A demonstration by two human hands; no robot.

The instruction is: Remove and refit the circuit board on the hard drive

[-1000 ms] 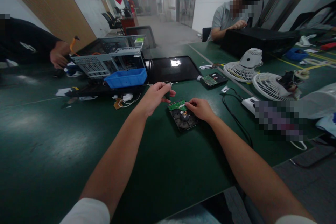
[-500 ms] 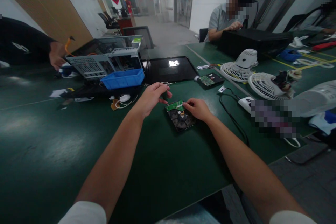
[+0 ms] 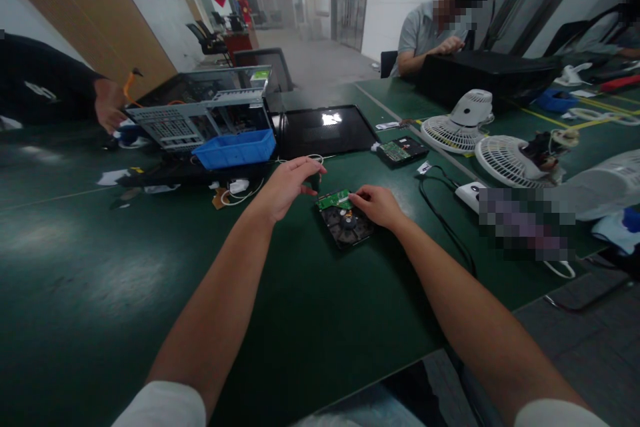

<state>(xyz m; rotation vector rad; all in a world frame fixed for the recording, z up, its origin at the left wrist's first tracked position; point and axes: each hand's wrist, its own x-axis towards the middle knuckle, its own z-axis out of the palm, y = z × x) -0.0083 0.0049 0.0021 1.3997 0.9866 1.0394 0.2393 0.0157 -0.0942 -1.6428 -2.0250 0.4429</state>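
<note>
A hard drive [image 3: 345, 225] lies flat on the green table with its circuit board [image 3: 334, 200] facing up along the far edge. The fingers of my right hand [image 3: 377, 205] are closed at the drive's right side, thumb and fingertip pinching near the end of the board. At the drive's far left corner hovers my left hand [image 3: 293, 185], its fingers curved and apart. A dark patch shows between those fingers, too unclear to name. A second hard drive [image 3: 403, 150] rests farther back on the table.
Behind my left hand stand a blue bin [image 3: 237, 150] and an opened computer case [image 3: 170, 128]. A black panel [image 3: 327, 132] lies at the back. To the right are fan parts [image 3: 453, 133], a black cable [image 3: 443, 213] and a power strip [image 3: 469, 192]. Other people sit or reach around the table.
Almost nothing differs. My left fingers have shifted very slightly at the drive's corner; my right hand stays on the drive.
</note>
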